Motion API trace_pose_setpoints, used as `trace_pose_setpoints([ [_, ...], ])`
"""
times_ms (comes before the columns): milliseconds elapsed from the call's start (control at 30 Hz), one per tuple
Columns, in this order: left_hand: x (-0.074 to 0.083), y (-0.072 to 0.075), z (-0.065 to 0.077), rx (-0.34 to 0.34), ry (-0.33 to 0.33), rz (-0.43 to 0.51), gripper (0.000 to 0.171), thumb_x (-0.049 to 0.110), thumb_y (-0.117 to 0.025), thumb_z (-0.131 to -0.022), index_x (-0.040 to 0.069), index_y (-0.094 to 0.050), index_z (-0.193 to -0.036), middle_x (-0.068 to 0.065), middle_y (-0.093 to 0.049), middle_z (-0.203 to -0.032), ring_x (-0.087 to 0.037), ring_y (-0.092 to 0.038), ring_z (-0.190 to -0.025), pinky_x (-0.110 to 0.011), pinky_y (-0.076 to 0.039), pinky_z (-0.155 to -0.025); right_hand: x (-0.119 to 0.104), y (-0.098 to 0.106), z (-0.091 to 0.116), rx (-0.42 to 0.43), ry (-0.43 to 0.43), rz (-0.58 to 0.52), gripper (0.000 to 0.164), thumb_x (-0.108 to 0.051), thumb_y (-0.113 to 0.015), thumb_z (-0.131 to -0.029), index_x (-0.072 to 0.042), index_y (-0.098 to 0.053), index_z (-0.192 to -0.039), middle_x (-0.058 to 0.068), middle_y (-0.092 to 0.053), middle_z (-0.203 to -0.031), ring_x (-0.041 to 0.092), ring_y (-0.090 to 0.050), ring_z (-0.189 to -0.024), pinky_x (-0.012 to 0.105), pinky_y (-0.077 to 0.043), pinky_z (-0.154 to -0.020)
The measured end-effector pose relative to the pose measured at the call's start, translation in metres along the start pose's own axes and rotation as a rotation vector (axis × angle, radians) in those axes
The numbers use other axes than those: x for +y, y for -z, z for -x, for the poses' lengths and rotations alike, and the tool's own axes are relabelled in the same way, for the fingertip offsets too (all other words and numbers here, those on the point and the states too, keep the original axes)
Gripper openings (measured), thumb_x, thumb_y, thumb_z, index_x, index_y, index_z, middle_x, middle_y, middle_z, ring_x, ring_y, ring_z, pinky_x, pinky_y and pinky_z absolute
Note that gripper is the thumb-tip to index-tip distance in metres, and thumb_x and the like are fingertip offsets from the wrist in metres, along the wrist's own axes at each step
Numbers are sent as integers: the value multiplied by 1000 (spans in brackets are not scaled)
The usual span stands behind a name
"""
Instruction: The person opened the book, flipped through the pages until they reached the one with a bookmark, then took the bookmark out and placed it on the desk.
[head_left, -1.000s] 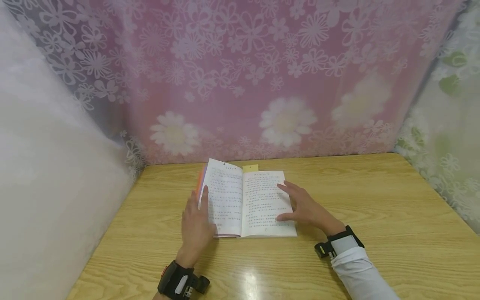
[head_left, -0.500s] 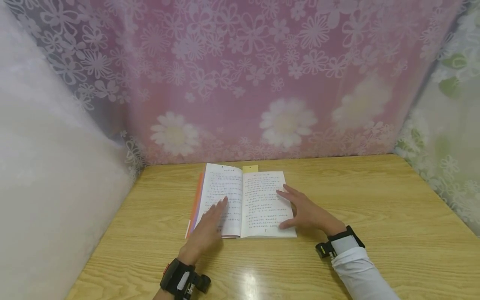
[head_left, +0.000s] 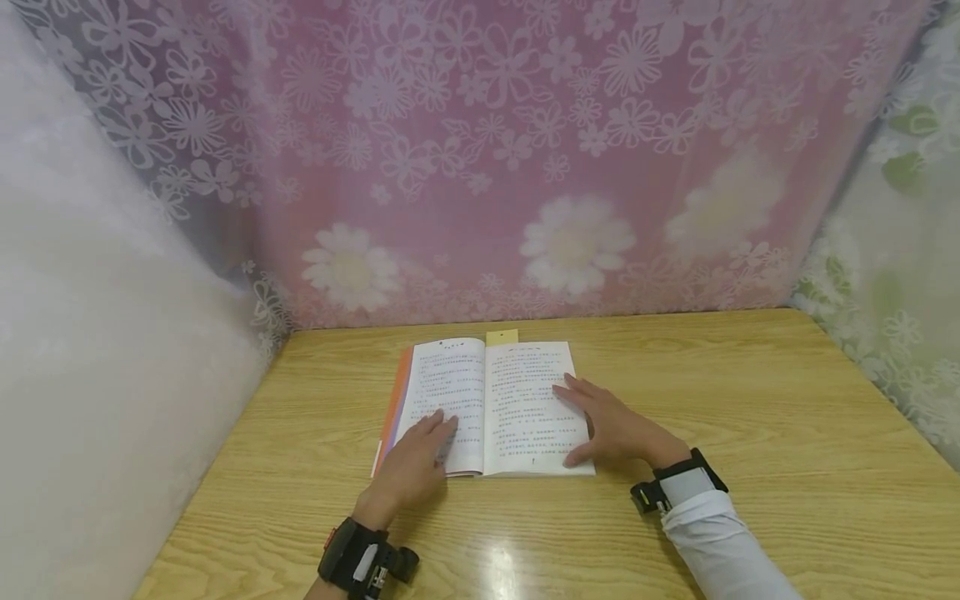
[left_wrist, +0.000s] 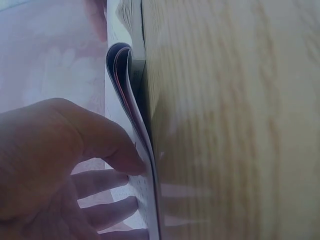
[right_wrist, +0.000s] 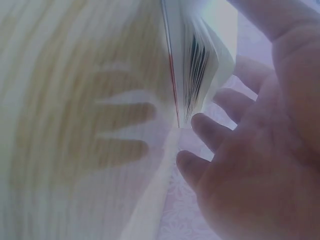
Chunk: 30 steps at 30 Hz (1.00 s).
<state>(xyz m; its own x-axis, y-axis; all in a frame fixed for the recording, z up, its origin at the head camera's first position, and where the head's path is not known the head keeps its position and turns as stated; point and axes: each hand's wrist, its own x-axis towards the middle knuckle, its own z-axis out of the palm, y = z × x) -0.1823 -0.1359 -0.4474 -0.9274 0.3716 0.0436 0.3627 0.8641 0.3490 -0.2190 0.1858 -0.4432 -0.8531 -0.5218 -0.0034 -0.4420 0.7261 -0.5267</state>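
An open book (head_left: 528, 408) with printed text lies on the table, its right pages flat and its left pages curving up near the spine. My left hand (head_left: 411, 467) rests on the lower part of the left page, fingers extended. The left wrist view shows its thumb and fingertips touching the page, with the sheets (left_wrist: 131, 110) bent into a loop by the spine. My right hand (head_left: 615, 425) lies at the right page's outer edge, fingers spread. In the right wrist view, its fingers (right_wrist: 212, 131) are close to the stack of page edges (right_wrist: 197, 70).
A yellow tab (head_left: 502, 337) sticks out past the book's top edge. An orange and purple strip (head_left: 393, 408) shows along the left side. The wooden table (head_left: 750, 400) meets a pink floral curtain (head_left: 480, 208) behind, with a white sheet (head_left: 112, 333) on the left.
My left hand has moved from the left page's outer edge inward onto the page. That page now lies lower and flatter, exposing more orange strip. The right hand has shifted only slightly.
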Motion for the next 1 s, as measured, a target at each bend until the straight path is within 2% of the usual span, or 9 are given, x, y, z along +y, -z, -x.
trace_pose_setpoints([
  [200,3,1,0,-15,39,14,59,21,-50,-77,14,-42,-135,-12,-37,-142,-30,-32,-129,-45,-33,-99,-2,-1,-2,20,8,16,97,-54,-69,-67,-7,-27,-142,18,-26,-147,38,-21,-132,55,-18,-105],
  [300,5,2,0,-24,56,22,61,38,-50,-79,14,-43,-134,-12,-36,-142,-32,-30,-128,-47,-35,-97,-2,-2,-5,50,7,7,94,-55,-69,-68,-7,-31,-140,16,-31,-146,36,-24,-132,53,-19,-106],
  [367,6,2,-1,-27,67,22,68,55,-49,-79,15,-43,-134,-11,-36,-142,-31,-30,-127,-46,-36,-94,-2,-2,-6,78,14,-7,92,-54,-69,-68,-7,-34,-139,16,-34,-144,35,-26,-131,52,-21,-105],
  [467,9,1,-4,-28,84,18,88,78,-45,-69,17,-44,-131,-8,-37,-138,-29,-33,-120,-42,-40,-87,-3,-2,-8,121,32,-31,90,-55,-68,-68,-7,-38,-137,16,-37,-142,33,-30,-129,49,-24,-105],
  [533,11,0,-6,-18,93,3,98,87,-42,-60,17,-46,-127,-6,-41,-130,-26,-36,-112,-38,-42,-79,-3,-3,-9,146,43,-43,89,-57,-67,-68,-7,-40,-135,15,-40,-140,31,-33,-128,48,-26,-104],
  [633,16,-1,-8,-2,95,-20,99,91,-42,-53,15,-49,-116,-2,-45,-109,-24,-39,-95,-33,-39,-67,-4,-5,-12,178,54,-61,87,-59,-66,-67,-7,-43,-133,15,-44,-137,30,-37,-126,48,-28,-103],
  [767,22,-4,-11,7,95,-51,95,91,-44,-50,11,-50,-101,-1,-42,-88,-22,-40,-80,-32,-35,-57,-5,-8,-15,203,55,-78,85,-60,-66,-67,-8,-45,-131,13,-46,-135,29,-39,-124,47,-30,-102],
  [900,28,-6,-15,23,100,-68,91,90,-46,-50,10,-49,-94,-3,-40,-83,-21,-41,-74,-32,-35,-52,-8,-8,-16,222,44,-91,84,-61,-65,-67,-9,-46,-130,11,-47,-135,28,-39,-124,47,-30,-102],
  [1000,31,-6,-17,33,105,-80,87,86,-47,-56,8,-49,-94,-4,-41,-83,-20,-42,-73,-31,-35,-52,-9,-6,-17,230,46,-95,85,-62,-65,-66,-9,-47,-130,12,-47,-135,28,-39,-124,47,-30,-102],
])
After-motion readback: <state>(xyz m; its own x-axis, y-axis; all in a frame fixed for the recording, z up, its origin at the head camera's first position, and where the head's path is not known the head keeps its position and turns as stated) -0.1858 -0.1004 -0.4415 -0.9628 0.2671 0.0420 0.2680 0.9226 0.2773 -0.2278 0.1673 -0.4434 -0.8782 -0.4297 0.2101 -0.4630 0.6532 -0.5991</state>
